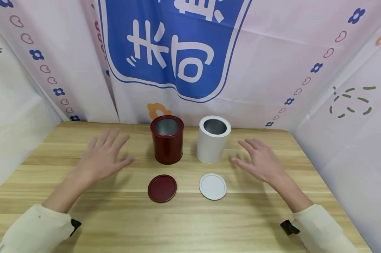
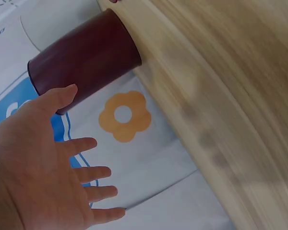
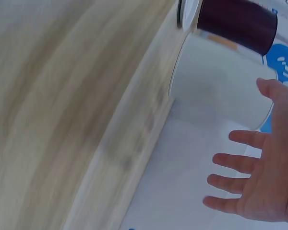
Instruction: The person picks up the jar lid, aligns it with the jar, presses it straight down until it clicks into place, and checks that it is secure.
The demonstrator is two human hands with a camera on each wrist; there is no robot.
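Observation:
Side by side on the wooden table stand a dark red canister (image 1: 168,147) and a white canister (image 1: 211,147), both upright with open tops. In front of the red one lies a flat dark red lid (image 1: 162,188); a white lid (image 1: 213,186) lies before the white one. My left hand (image 1: 102,156) hovers left of the red canister, fingers spread and holding nothing. To the right of the white canister, my right hand (image 1: 261,158) is raised with fingers extended, also bare. In the wrist views, each palm (image 2: 38,163) faces its nearer canister without visibly gripping it.
A white cloth (image 1: 253,88) with a blue panel hangs close behind the canisters. White sheets (image 1: 352,140) bound the table (image 1: 190,225) on both sides. Black straps (image 1: 290,227) show at the cuffs of the cream sleeves.

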